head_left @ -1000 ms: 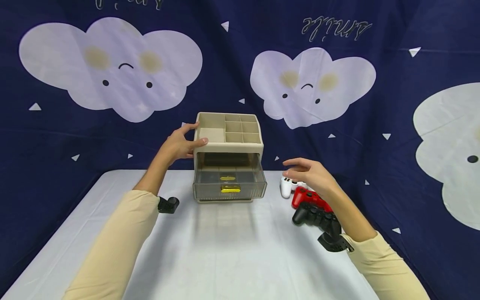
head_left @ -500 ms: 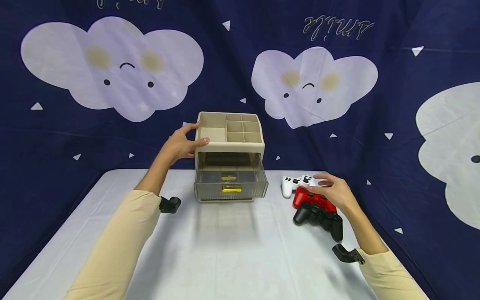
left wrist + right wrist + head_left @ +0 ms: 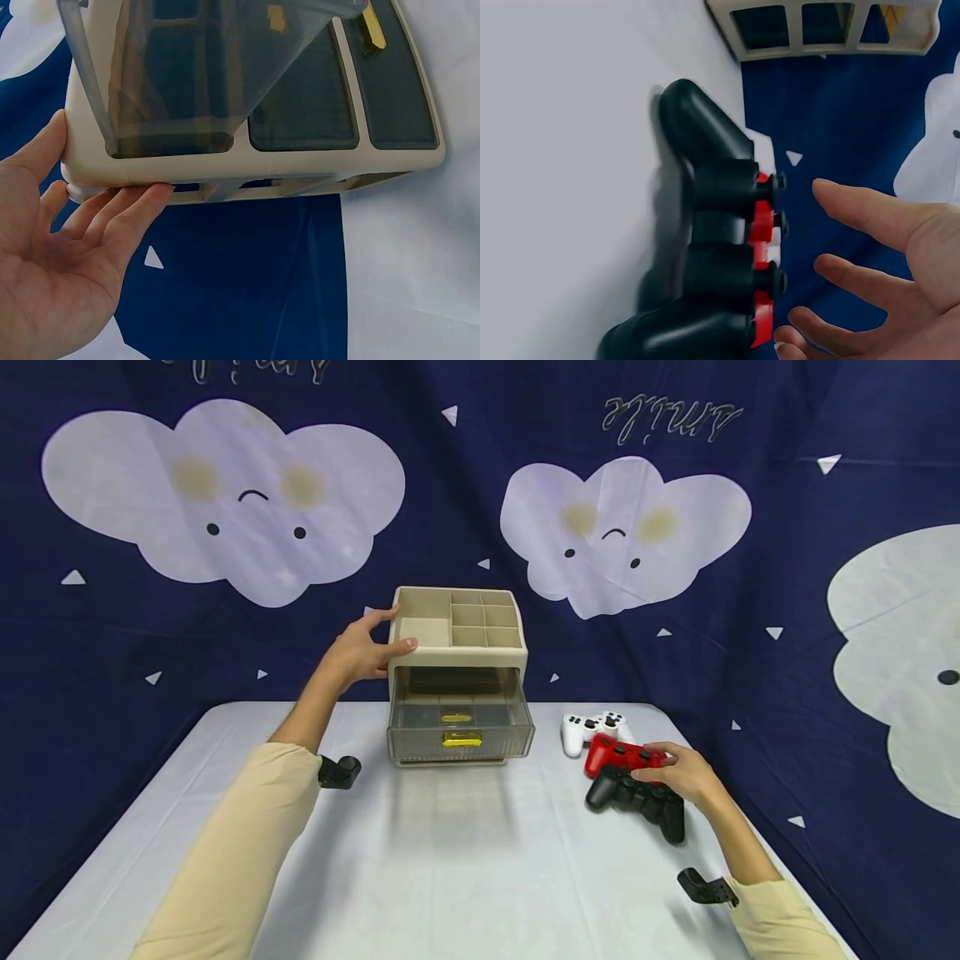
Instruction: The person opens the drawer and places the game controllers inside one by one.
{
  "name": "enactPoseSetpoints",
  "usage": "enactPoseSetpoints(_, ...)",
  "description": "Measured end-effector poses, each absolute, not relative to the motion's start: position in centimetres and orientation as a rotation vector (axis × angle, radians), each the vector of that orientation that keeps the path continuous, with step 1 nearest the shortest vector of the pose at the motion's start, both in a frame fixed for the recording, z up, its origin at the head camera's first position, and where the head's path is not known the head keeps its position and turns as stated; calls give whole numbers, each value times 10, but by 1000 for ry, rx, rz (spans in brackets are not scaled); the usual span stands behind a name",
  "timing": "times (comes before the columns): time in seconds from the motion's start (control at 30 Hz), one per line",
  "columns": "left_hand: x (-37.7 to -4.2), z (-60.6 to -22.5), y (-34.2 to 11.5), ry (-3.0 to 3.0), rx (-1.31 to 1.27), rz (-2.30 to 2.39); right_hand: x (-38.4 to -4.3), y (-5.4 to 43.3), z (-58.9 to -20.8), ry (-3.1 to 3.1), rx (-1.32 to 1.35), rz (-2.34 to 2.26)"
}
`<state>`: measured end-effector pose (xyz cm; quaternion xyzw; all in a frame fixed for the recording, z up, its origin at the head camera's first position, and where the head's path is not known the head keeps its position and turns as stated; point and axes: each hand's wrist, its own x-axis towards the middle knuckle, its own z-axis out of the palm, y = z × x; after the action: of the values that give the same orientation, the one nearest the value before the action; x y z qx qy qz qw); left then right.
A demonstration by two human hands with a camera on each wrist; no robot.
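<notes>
A cream desktop drawer organizer [image 3: 457, 656] stands at the back of the table. Its translucent grey top drawer [image 3: 420, 743], with a gold handle, is pulled out. My left hand [image 3: 358, 652] grips the organizer's upper left corner, thumb over the top edge and fingers against the side, as the left wrist view also shows. At the right lie a white game controller [image 3: 573, 733], a red one [image 3: 609, 755] and a black one [image 3: 637, 797], close together. Above the red and black controllers hovers my right hand [image 3: 686, 774], fingers apart; in the right wrist view it holds nothing beside the black controller [image 3: 712, 225].
The white-covered table [image 3: 442, 877] ends at a dark blue cloth backdrop [image 3: 450, 485] with clouds and small triangles. Divided compartments [image 3: 468, 617] form the organizer's top. Below the pulled-out drawer, another gold handle [image 3: 456, 717] shows through the grey plastic.
My right hand has moved from above the white controller, rightward and nearer to me, to above the red and black ones. The left hand keeps its hold on the organizer.
</notes>
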<state>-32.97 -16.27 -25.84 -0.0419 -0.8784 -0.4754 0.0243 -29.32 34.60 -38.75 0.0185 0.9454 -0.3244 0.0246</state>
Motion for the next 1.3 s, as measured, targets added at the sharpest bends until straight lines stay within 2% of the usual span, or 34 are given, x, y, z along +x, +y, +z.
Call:
enactPoseSetpoints(0.63,-330,-258,-163,-2714,-134,-1481,-290,358,-415,2819,79,-961)
enactPoseSetpoints(0.97,-330,-258,-164,-2716,-125,-1477,-291,354,-416,2830,160,-862)
enactPoseSetpoints(1.3,-330,-258,-164,-2711,-120,-1481,-291,356,-426,2820,163,-1012)
